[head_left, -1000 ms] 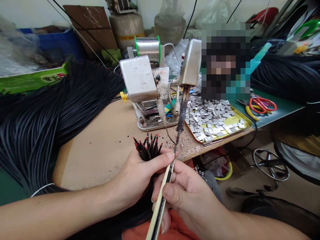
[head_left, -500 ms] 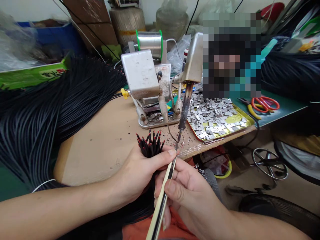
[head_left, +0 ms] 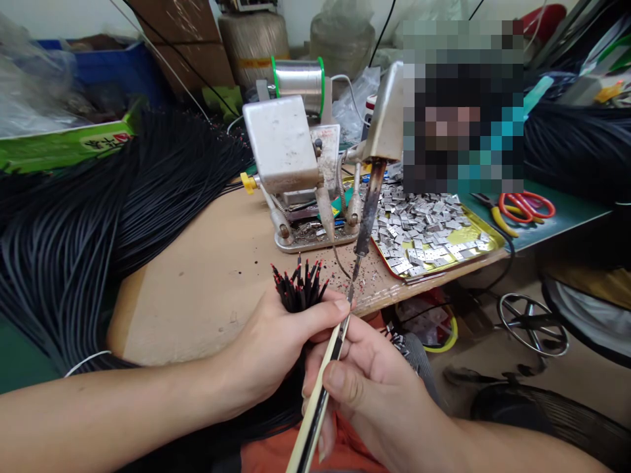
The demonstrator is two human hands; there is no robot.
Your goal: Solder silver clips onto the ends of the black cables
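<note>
My left hand (head_left: 276, 341) is closed around a bundle of black wires (head_left: 299, 289) with red-tipped ends pointing up. Its thumb presses near the front end of a long, narrow cream-and-black tool (head_left: 315, 404) that looks like tweezers. My right hand (head_left: 374, 381) grips that tool between thumb and fingers. A small grey metal piece (head_left: 350, 293) sits at the tool's front end, just below the tip of a soldering iron (head_left: 365, 220) that slants down from its stand. A thin solder wire (head_left: 340, 264) curves from a nozzle to the same spot.
A solder spool (head_left: 298, 85) sits behind the metal soldering stand (head_left: 280, 144). To its right, a yellow tray (head_left: 461, 226) holds several small metal plates. Red-handled scissors (head_left: 527, 207) and pliers lie beyond. Black cables (head_left: 162, 177) cover the left. A blurred person sits opposite.
Both hands have dropped very slightly, so the metal piece sits a little lower relative to the iron tip. The view has shifted a touch; both grips are the same.
</note>
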